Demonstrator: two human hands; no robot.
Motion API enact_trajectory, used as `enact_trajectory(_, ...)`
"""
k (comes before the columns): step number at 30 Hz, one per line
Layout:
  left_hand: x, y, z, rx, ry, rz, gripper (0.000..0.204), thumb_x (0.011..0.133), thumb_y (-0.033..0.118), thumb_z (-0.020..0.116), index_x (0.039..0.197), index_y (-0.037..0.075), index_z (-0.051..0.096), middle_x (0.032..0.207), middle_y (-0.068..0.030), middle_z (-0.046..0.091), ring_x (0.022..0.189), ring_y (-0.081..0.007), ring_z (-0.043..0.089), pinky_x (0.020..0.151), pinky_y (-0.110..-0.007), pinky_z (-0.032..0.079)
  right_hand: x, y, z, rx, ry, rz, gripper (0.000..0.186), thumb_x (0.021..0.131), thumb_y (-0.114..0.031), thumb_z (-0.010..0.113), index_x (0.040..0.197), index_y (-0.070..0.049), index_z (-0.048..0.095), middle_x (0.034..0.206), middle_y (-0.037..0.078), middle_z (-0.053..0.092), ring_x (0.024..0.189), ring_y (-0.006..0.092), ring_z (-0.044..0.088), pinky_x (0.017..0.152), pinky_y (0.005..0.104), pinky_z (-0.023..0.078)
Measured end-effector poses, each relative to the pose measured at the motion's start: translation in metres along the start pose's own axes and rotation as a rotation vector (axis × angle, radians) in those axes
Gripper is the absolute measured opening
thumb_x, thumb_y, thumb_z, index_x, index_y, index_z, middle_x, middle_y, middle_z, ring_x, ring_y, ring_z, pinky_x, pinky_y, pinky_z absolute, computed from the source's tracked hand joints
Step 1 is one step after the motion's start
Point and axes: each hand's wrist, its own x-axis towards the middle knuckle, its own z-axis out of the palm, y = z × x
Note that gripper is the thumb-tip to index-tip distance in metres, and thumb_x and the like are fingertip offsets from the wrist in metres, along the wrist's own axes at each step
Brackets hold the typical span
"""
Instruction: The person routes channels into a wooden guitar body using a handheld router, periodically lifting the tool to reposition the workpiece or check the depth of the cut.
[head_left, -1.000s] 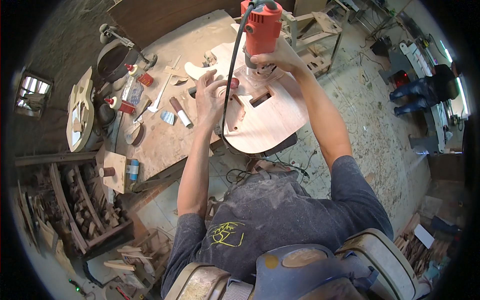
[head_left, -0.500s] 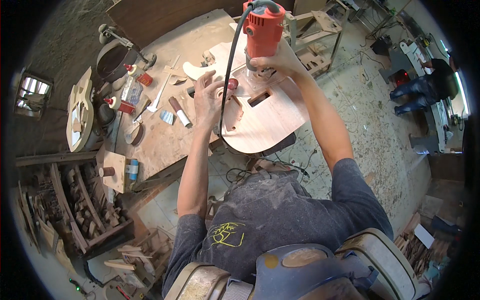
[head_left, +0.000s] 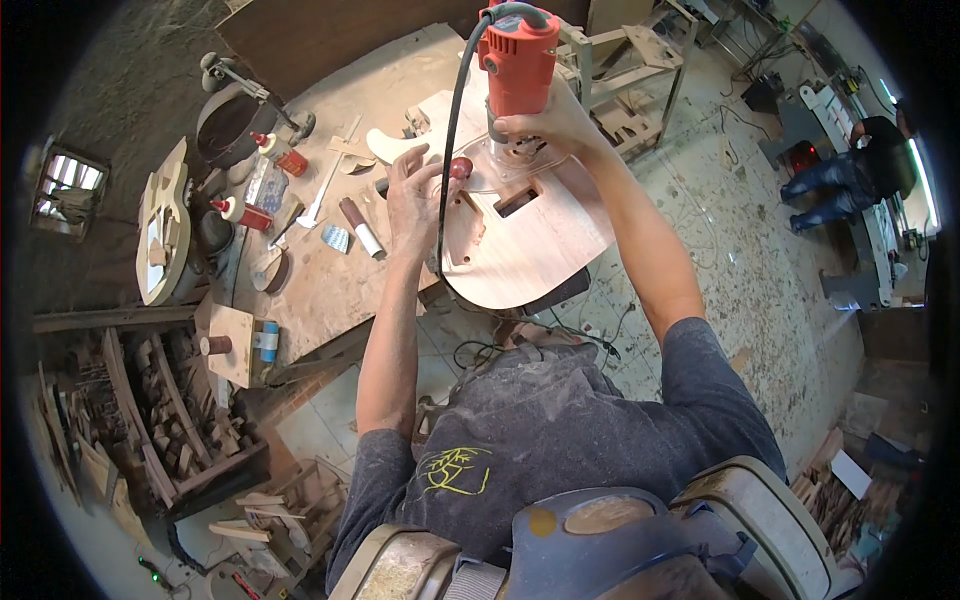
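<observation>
Steadying our router (head_left: pixel 519 75)
Right fingers (head_left: pixel 522 125) are wrapping its housing, left fingers (head_left: pixel 408 163) pinching the red knob (head_left: pixel 461 168), the guitar body (head_left: pixel 528 245) lying beneath both; next, we are probably needing level pressure.

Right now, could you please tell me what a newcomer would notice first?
A red, cylindrical power tool stands out at top centre, in the right hand. Beneath it lies a pale wooden guitar body; to its left, two red and white bottles are on the wooden bench.

Left fingers (head_left: pixel 408 164) and right fingers (head_left: pixel 520 125) curl, arms (head_left: pixel 387 340) outstretched.
</observation>
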Motion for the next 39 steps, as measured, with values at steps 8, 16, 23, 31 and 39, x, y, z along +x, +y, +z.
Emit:
enact_trajectory(8,0.003,0.003,-0.002,0.023,0.009,-0.007,0.034,0.082,0.023,0.086,0.112,0.009,0.078,0.144,-0.0137,0.05,0.137,-0.0342,0.051,0.114,-0.043,0.045,0.005,-0.002,0.003,-0.023,0.011,-0.039,0.043,0.073,-0.019,0.084,0.107,-0.003,0.063,0.093,0.003,0.067,0.079,0.0117,0.064,0.069,0.0278,0.053)
enact_trajectory(16,0.007,0.004,-0.004,-0.003,0.03,-0.038,0.032,0.082,0.03,0.086,0.108,0.012,0.08,0.142,-0.0153,0.052,0.136,-0.0356,0.052,0.113,-0.044,0.043,0.01,-0.003,0.004,-0.063,0.03,-0.02,0.042,0.072,-0.021,0.084,0.105,-0.002,0.064,0.092,0.003,0.066,0.079,0.0115,0.064,0.068,0.0277,0.053)
enact_trajectory(23,0.015,0.003,-0.005,0.017,0.044,-0.049,0.032,0.084,0.036,0.082,0.104,0.011,0.081,0.14,-0.0167,0.054,0.133,-0.0357,0.053,0.11,-0.045,0.044,0.019,0.007,0.0,-0.111,0.04,-0.01,0.039,0.073,-0.019,0.083,0.103,-0.002,0.066,0.092,0.003,0.067,0.079,0.0117,0.064,0.07,0.0279,0.053)
enact_trajectory(31,0.024,-0.009,-0.004,0.056,0.068,-0.019,0.035,0.086,0.038,0.08,0.104,0.008,0.081,0.14,-0.0163,0.056,0.133,-0.0351,0.053,0.112,-0.046,0.04,0.027,0.006,0.002,-0.147,0.035,0.043,0.043,0.073,-0.023,0.083,0.105,-0.003,0.064,0.091,0.002,0.067,0.082,0.0114,0.064,0.075,0.0306,0.053)
enact_trajectory(39,0.033,-0.022,-0.001,0.126,0.098,0.033,0.034,0.086,0.037,0.082,0.108,0.011,0.08,0.135,-0.0131,0.06,0.125,-0.0295,0.055,0.105,-0.042,0.046,0.039,0.018,0.0,-0.172,0.056,-0.005,0.044,0.073,-0.023,0.083,0.108,-0.003,0.064,0.094,0.001,0.067,0.084,0.0107,0.064,0.077,0.0299,0.053)
